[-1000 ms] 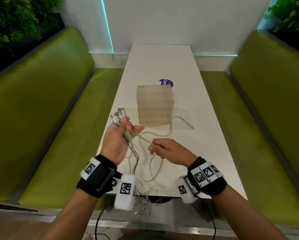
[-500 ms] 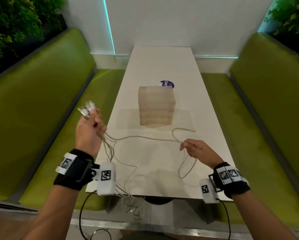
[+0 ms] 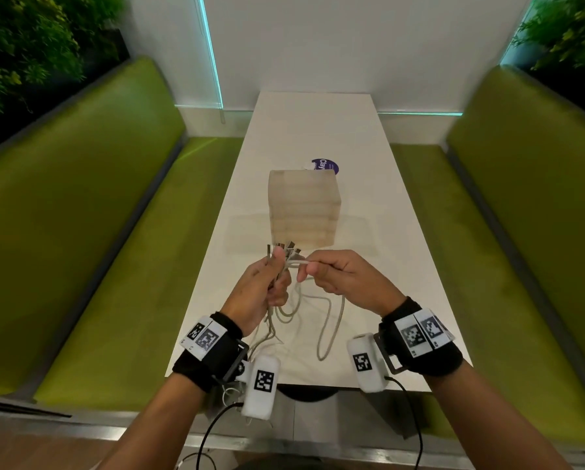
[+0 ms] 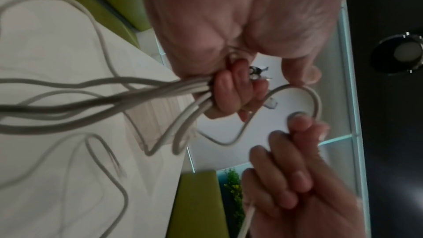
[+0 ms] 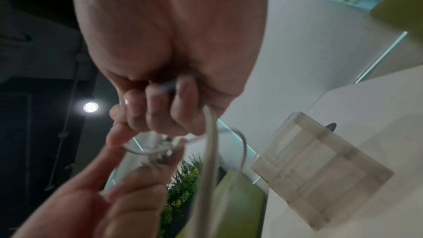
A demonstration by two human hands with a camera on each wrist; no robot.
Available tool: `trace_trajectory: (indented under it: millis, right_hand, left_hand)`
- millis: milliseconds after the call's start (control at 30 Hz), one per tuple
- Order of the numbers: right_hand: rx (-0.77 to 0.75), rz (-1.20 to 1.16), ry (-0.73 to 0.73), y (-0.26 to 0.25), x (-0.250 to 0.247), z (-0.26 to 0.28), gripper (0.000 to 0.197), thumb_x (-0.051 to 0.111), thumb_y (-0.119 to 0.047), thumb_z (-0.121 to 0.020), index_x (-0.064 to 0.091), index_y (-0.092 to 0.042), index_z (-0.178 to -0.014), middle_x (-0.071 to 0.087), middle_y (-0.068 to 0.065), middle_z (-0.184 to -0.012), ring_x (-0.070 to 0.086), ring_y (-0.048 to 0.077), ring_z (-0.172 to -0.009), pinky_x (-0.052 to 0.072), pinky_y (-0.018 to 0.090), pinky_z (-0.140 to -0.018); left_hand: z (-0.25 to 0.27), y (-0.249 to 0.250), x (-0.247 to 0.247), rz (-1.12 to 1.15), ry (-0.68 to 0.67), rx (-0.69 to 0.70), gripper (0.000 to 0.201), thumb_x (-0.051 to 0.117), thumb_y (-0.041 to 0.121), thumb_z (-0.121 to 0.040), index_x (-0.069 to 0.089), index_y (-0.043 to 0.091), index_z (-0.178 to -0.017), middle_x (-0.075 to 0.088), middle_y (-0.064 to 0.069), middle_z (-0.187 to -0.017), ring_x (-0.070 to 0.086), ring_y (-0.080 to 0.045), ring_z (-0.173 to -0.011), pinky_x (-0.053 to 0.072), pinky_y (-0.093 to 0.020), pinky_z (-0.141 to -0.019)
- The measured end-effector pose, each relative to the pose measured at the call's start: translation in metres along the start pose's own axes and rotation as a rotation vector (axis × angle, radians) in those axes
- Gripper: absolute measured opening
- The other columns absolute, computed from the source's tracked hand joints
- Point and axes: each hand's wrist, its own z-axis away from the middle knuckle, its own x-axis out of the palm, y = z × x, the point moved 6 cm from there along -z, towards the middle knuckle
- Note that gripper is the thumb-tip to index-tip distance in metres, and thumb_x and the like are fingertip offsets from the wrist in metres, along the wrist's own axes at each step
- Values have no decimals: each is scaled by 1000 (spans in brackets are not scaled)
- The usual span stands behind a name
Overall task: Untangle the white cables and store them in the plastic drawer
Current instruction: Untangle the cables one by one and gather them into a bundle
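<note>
My left hand (image 3: 273,279) grips a bundle of white cables (image 3: 325,329) near their metal plugs (image 3: 286,248), which stick up above the fist. In the left wrist view the cables (image 4: 96,95) stream out of that fist and trail over the table. My right hand (image 3: 321,269) is close beside it, fingers curled round one white cable (image 5: 209,144) that loops between both hands. The translucent plastic drawer unit (image 3: 303,206) stands just beyond the hands, its drawers closed; the right wrist view shows it too (image 5: 320,173).
The white table (image 3: 318,123) runs away from me between two green benches (image 3: 91,212) (image 3: 521,215). A purple round sticker (image 3: 325,165) lies behind the drawer unit. Cable loops hang over the table's near edge. Plants stand in both far corners.
Both hands were spread wide apart with a cable stretched between them; they have come back together in front of the drawer unit, and the left hand has swung right over the table.
</note>
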Motion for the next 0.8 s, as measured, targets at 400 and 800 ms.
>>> trace_trajectory:
  millis: [400, 800]
  right_hand:
    - [258, 199, 35, 50, -35, 17, 27, 43, -18, -100, 61, -5, -85, 40, 0, -58, 41, 9, -51, 37, 19, -56]
    - [148, 312, 47, 49, -28, 13, 27, 45, -18, -99, 68, -10, -87, 44, -2, -60, 40, 5, -55, 35, 15, -57]
  left_hand:
    - [4, 40, -66, 255, 363, 224, 21, 58, 24, -89, 53, 20, -70, 36, 13, -46, 24, -1, -38, 19, -16, -38]
    - [5, 19, -45, -199, 319, 117, 27, 62, 41, -80, 54, 15, -76, 37, 11, -50, 27, -7, -43, 27, -21, -41]
